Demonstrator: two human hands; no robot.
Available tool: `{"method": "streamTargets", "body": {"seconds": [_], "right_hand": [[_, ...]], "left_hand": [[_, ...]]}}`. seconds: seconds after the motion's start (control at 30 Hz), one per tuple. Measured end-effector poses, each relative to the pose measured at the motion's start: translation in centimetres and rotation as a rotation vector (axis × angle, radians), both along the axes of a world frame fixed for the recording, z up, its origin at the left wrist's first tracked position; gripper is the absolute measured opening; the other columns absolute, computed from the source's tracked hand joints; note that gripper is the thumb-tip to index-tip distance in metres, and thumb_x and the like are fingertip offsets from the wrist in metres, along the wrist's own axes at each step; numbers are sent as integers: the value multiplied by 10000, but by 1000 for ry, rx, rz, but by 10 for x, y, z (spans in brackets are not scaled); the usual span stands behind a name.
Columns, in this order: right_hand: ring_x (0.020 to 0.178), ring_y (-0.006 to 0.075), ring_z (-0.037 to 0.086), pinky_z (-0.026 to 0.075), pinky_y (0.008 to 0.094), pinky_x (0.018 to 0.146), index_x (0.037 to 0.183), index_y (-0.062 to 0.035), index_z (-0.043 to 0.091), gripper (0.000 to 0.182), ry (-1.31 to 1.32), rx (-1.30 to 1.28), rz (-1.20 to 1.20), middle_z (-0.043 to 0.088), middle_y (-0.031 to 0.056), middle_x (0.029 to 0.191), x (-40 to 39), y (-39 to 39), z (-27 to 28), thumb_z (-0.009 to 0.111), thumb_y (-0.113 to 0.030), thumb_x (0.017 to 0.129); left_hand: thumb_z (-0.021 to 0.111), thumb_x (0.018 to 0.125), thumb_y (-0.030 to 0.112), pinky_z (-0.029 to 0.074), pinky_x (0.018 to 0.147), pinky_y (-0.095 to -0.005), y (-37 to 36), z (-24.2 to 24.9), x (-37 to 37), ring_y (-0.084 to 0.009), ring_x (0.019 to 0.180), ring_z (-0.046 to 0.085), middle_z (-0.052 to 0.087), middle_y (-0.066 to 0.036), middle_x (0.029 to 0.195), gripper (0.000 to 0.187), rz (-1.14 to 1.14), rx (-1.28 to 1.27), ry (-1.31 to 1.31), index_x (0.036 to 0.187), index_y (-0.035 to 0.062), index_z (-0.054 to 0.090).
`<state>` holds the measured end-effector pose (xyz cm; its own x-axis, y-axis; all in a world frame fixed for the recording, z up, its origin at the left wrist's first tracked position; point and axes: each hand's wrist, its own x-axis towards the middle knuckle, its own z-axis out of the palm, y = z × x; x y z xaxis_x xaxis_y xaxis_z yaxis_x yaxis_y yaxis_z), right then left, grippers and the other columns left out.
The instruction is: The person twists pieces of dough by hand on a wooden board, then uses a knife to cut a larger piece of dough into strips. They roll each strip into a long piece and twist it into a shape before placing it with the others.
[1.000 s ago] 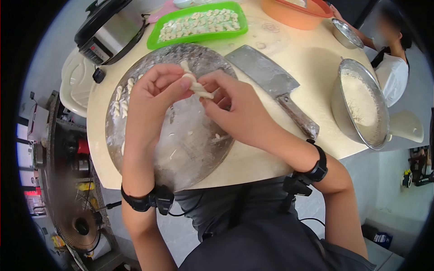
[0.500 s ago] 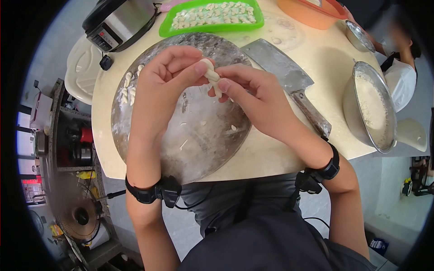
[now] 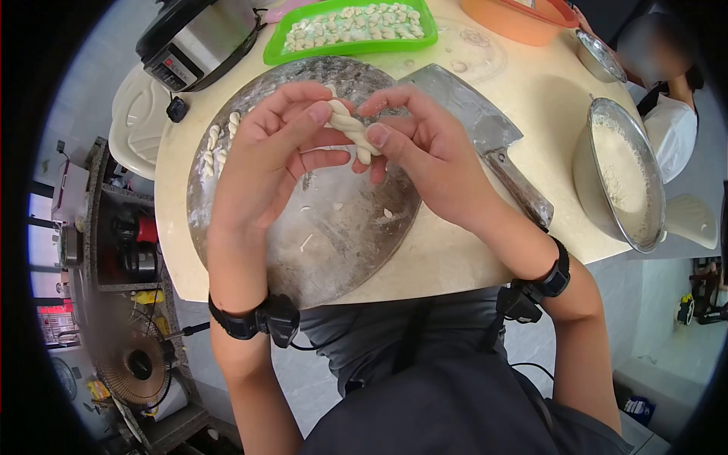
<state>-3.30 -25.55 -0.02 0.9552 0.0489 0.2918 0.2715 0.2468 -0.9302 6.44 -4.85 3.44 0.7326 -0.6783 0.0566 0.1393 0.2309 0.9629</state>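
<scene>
Over a round, floured board (image 3: 334,250), a twisted piece of dough (image 3: 350,129) is held up between my two hands. My left hand (image 3: 277,148) pinches its upper end with thumb and finger, the lower fingers spread beneath. At its lower end my right hand (image 3: 425,148) grips the dough between thumb and fingers, the index finger raised. More dough twists (image 3: 211,148) lie at the board's left side, partly hidden behind my left hand. Small dough scraps and flour are scattered on the board.
A cleaver (image 3: 474,114) lies right of the board. Beyond it stand a bowl of flour (image 3: 622,171), a smaller metal bowl (image 3: 599,57) and an orange basin (image 3: 516,21). Behind are a green tray (image 3: 353,47) of dough pieces and a cooker (image 3: 199,45). Another person (image 3: 671,121) is at the right.
The dough twist now lies more slanted and shows more of its length. My left hand's lower fingers have spread, and my right index finger has lifted. The other person's head has come further into view.
</scene>
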Motion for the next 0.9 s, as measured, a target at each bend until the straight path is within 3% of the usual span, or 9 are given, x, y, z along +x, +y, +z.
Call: {"method": "streamTargets", "body": {"seconds": [0.17,0.37,0.47,0.57,0.67,0.77,0.9], "right_hand": [[806,110,667,533,266,745,1322,-30,577,228,-13,10,-19,703,45,934,0,2,-1,626,-121,1118],[730,61,483,412,256,671,1280,-33,620,228,-72,-222,-266,557,-32,815,2,-5,1,642,-195,1122],[737,51,443,384,261,665,1266,-32,635,236,-58,-129,-280,500,-47,787,2,-9,5,649,-215,1118],[722,64,469,398,276,655,1270,-31,635,249,-110,-146,-286,532,-24,786,-1,-13,8,659,-218,1107],[754,45,439,363,236,670,1356,-65,596,275,-210,-272,-256,502,-52,862,-3,-17,4,621,-234,1141],[749,55,454,386,255,668,1361,-52,593,289,-277,-366,-246,509,-32,870,-14,-15,15,635,-217,1128],[733,70,483,418,272,669,1349,-37,600,299,-287,-382,-224,525,-8,849,-21,-14,20,655,-205,1109]], "left_hand": [[621,1122,139,673,802,-313,0,1,0,-205,964,795,747,-151,1274,219,-17,-4,72,1302,15,615],[694,1081,129,679,807,-324,6,-1,10,-202,967,798,784,-129,1184,253,65,24,60,1299,8,657],[667,1099,147,662,762,-290,7,-7,17,-148,912,785,784,-119,1210,231,163,212,-38,1295,26,649],[684,1086,138,651,748,-269,1,-6,12,-122,857,764,789,-85,1159,226,232,388,-95,1285,33,662],[745,1043,118,654,734,-275,-2,-8,15,-124,803,742,771,-49,1053,232,278,520,-154,1250,27,690],[746,1035,114,634,702,-258,-1,-12,21,-113,765,728,753,-34,1016,189,247,631,-184,1198,26,707],[754,1008,93,579,641,-253,-3,-7,17,-117,743,722,751,-54,991,172,261,850,-423,1151,5,718]]}}
